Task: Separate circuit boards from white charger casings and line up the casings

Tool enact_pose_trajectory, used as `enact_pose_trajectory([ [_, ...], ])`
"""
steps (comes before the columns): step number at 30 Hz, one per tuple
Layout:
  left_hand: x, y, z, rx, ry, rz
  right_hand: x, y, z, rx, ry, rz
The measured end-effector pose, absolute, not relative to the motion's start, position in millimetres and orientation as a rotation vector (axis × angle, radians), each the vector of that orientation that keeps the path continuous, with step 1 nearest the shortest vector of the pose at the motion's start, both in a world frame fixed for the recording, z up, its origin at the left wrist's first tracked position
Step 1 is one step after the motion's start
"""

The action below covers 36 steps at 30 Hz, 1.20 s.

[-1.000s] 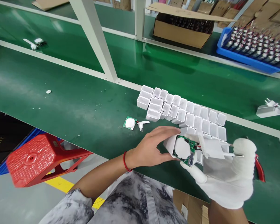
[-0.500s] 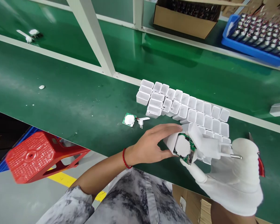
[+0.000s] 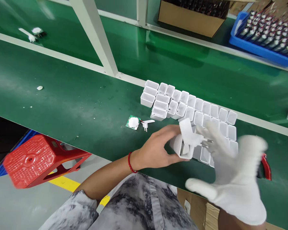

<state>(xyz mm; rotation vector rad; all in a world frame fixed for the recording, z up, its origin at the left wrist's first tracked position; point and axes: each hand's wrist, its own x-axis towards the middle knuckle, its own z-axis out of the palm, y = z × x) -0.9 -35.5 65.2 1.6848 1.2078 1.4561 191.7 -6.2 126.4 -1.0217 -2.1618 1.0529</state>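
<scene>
My left hand [image 3: 158,145], bare with a red cord at the wrist, is wrapped round a white plastic charger housing [image 3: 176,145]. A white plug end piece [image 3: 187,131] with metal pins stands tilted at the housing's open mouth. Something white shows inside; the circuit board cannot be made out now. My right hand [image 3: 235,175], in a white glove, is open and blurred, its fingers spread beside the pins. Rows of empty white housings [image 3: 158,113] stand just beyond both hands. A green circuit board [image 3: 133,122] with a white blob, wired to a small plug piece [image 3: 146,124], lies to the left.
Red-handled pliers [image 3: 266,167] lie right of my gloved hand. On the shelf behind are a cardboard box [image 3: 192,20] and a blue tray [image 3: 259,51] of wired parts. A metal post [image 3: 93,35] rises from the bench; a red stool [image 3: 31,159] stands below left.
The circuit board has gone down into the housing in my left hand. My right hand has let go of the plug end piece and opened; that piece now tilts over the mouth.
</scene>
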Motion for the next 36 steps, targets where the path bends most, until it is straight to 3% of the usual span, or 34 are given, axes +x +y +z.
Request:
enact_pose_trajectory([
  [8,1.2,-35.2,74.3,1.734,1.165,1.337,166.3,-13.8,94.8,-1.313,-1.596,1.643],
  [15,-21.6,-38.9,109.9,2.239,1.328,1.104,170.7,-6.9,89.2,-1.223,-1.546,1.631],
  [20,-15.7,-43.7,93.4,2.238,1.436,1.424,171.2,-7.6,87.8,-1.238,-1.679,1.451],
  [25,-5.2,-42.9,80.4,2.043,1.217,1.518,166.7,-12.3,92.2,-1.201,-1.664,1.378],
  [36,-15.6,-30.6,61.2,1.978,1.157,1.259,158.7,-2.9,94.1,-1.344,-1.510,1.684],
])
